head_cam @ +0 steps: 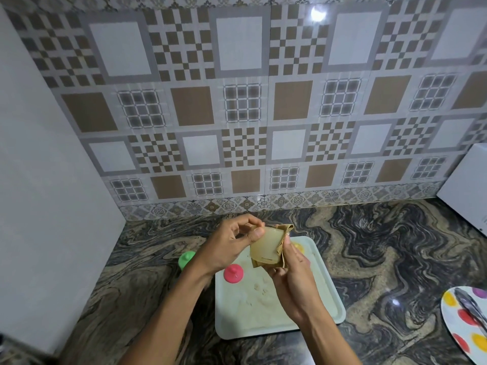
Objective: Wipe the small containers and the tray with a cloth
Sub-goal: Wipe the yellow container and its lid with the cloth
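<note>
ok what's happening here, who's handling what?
A person is wiping a small translucent plastic container above a pale rectangular tray. The left hand pinches its rim; the right hand grips a brown cloth wrapped round its side. The tray shows powdery residue. A pink round knobbed lid lies on it, a yellow lid is half hidden behind the right hand, and a green lid sits on the marbled counter.

Above the pale tray, the left hand pinches the rim of a translucent small container while the right hand grips a tan cloth against it. A pink lid lies on the tray; a green lid sits left of it on the marbled counter.
</note>
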